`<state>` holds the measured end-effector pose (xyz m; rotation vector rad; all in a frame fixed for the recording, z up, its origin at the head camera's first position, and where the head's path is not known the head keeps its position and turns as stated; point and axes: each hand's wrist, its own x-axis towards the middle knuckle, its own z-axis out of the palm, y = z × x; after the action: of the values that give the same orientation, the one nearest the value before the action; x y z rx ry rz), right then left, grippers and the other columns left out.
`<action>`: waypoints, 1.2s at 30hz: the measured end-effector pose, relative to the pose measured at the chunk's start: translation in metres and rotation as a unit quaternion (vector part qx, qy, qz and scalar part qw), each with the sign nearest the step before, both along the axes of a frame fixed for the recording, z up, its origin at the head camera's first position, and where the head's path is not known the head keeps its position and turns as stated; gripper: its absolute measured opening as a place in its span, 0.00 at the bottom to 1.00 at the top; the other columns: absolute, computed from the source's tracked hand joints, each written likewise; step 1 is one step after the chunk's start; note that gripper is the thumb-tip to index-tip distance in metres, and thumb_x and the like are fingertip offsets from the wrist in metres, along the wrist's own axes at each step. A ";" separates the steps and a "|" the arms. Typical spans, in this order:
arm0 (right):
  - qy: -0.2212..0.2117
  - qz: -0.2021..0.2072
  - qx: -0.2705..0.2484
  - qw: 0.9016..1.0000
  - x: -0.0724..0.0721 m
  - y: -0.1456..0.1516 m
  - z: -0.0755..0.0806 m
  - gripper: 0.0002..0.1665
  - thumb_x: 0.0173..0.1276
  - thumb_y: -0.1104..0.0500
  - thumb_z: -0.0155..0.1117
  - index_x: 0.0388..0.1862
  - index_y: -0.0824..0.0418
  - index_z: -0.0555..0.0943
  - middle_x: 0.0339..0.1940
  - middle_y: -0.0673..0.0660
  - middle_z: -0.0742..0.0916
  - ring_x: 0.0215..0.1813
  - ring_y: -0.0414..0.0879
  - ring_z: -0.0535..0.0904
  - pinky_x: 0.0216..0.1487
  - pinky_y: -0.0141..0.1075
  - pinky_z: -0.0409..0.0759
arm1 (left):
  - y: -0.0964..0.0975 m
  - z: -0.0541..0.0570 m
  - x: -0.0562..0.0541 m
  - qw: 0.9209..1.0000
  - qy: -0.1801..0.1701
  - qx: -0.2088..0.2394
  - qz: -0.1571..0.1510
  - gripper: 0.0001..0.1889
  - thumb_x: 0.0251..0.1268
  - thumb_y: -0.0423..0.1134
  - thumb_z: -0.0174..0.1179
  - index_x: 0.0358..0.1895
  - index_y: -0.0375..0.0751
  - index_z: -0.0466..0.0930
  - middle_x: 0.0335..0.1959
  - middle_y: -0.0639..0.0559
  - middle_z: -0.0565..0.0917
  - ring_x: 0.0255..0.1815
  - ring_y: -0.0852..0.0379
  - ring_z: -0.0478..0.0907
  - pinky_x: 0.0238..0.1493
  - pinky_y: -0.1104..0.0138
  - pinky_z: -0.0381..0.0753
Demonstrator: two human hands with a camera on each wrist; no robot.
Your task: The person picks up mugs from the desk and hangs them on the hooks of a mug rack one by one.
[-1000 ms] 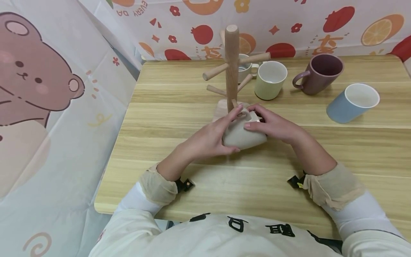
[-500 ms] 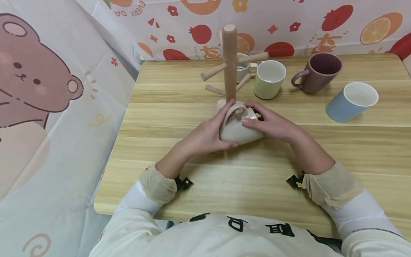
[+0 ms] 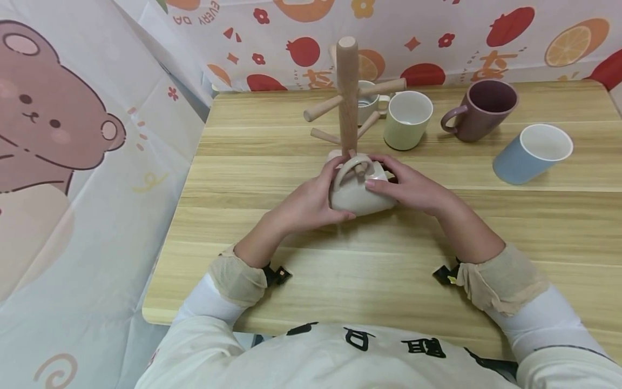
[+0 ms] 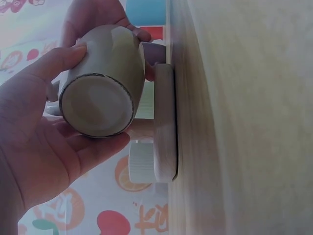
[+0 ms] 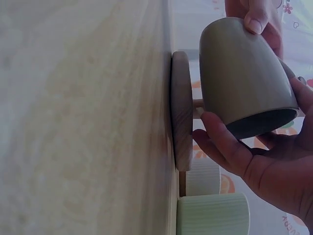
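A grey-beige mug (image 3: 360,199) lies on its side in the air, handle up, close in front of a wooden mug tree (image 3: 347,102). The tip of a low peg (image 3: 359,169) shows inside the loop of the mug's handle (image 3: 346,168). My left hand (image 3: 311,199) grips the mug's bottom end, thumb on the near side; the pale base (image 4: 98,105) faces the left wrist camera. At the rim end, my right hand (image 3: 419,186) holds the mug between thumb and fingers. In the right wrist view, the dark mouth (image 5: 264,122) opens toward that palm.
Behind the tree stand a whitish mug (image 3: 365,111) and a light green cup (image 3: 408,121). Farther right are a purple mug (image 3: 481,111) and a blue cup (image 3: 527,156). The tree's wooden base (image 4: 165,122) rests on the wooden table (image 3: 233,178). Upper pegs stick out sideways.
Both hands have shifted the mug slightly left and away from me. Its handle has come up around the low peg, and my left index finger no longer covers the handle.
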<state>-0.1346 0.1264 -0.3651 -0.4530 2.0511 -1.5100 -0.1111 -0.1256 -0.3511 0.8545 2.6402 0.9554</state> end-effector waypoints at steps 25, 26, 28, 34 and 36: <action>0.016 0.001 0.004 1.000 -0.001 0.000 0.000 0.56 0.57 0.55 0.77 0.78 0.45 0.53 0.72 0.54 0.66 0.67 0.55 0.71 0.63 0.50 0.72 | -0.013 -0.015 -0.020 0.988 -0.107 0.110 -0.021 0.49 0.48 0.48 0.77 0.73 0.47 0.57 0.65 0.52 0.69 0.63 0.56 0.69 0.64 0.56 0.70; 0.015 0.000 0.006 1.000 -0.001 0.000 0.000 0.56 0.57 0.55 0.77 0.78 0.45 0.53 0.72 0.54 0.66 0.67 0.54 0.71 0.63 0.50 0.72 | -0.013 -0.015 -0.020 0.988 -0.111 0.109 -0.021 0.50 0.48 0.47 0.77 0.73 0.47 0.56 0.65 0.52 0.69 0.63 0.57 0.69 0.64 0.56 0.70; 0.012 -0.001 0.007 1.000 -0.001 0.000 0.000 0.56 0.57 0.55 0.77 0.77 0.44 0.53 0.72 0.54 0.66 0.67 0.54 0.71 0.63 0.50 0.72 | -0.013 -0.016 -0.019 0.987 -0.114 0.108 -0.021 0.50 0.48 0.46 0.77 0.73 0.45 0.55 0.66 0.51 0.68 0.64 0.57 0.68 0.64 0.56 0.70; 0.008 -0.002 0.008 1.000 0.000 0.000 0.001 0.55 0.57 0.55 0.77 0.77 0.44 0.54 0.72 0.54 0.66 0.67 0.54 0.71 0.63 0.50 0.72 | -0.013 -0.016 -0.020 0.988 -0.115 0.106 -0.012 0.47 0.50 0.42 0.76 0.72 0.42 0.56 0.64 0.49 0.70 0.62 0.55 0.70 0.62 0.56 0.73; 0.009 -0.002 0.008 1.000 0.000 0.000 0.001 0.55 0.57 0.55 0.77 0.77 0.44 0.54 0.72 0.54 0.66 0.66 0.54 0.71 0.63 0.50 0.72 | -0.013 -0.016 -0.020 0.988 -0.116 0.105 -0.011 0.47 0.50 0.42 0.76 0.72 0.42 0.57 0.64 0.49 0.70 0.61 0.55 0.71 0.61 0.56 0.73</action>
<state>-0.1351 0.1265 -0.3641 -0.4567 2.0773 -1.4963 -0.1309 -0.1389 -0.3667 0.7615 2.3606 1.2611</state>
